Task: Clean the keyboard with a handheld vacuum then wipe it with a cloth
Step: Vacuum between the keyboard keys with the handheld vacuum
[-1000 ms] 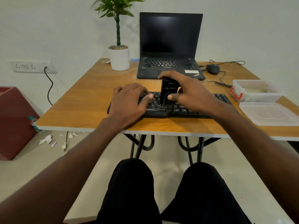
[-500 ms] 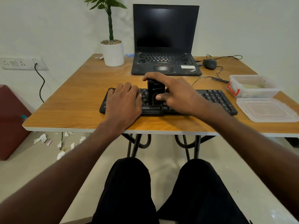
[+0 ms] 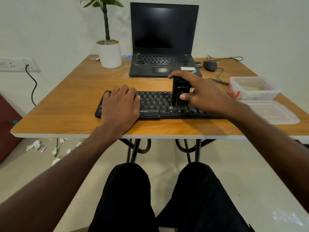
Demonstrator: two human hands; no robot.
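Observation:
A black keyboard point(image 3: 155, 102) lies across the front of the wooden table point(image 3: 75, 101). A small black handheld vacuum point(image 3: 179, 91) stands upright on the keys right of the keyboard's middle. My right hand point(image 3: 204, 93) grips the vacuum from the right, fingers over its top and thumb on its front. My left hand point(image 3: 121, 104) rests flat on the keyboard's left end, fingers straight. No cloth is plainly in view.
A black laptop point(image 3: 164, 41) stands open behind the keyboard, a potted plant point(image 3: 109, 51) to its left, a wired mouse point(image 3: 210, 65) to its right. A clear plastic box point(image 3: 252, 88) and its lid point(image 3: 270, 111) sit at the right edge. Paper scraps litter the floor point(image 3: 55, 149).
My right hand has slid the vacuum to the right along the keyboard. My left hand has shifted toward the keyboard's left end. The camera view has tilted slightly.

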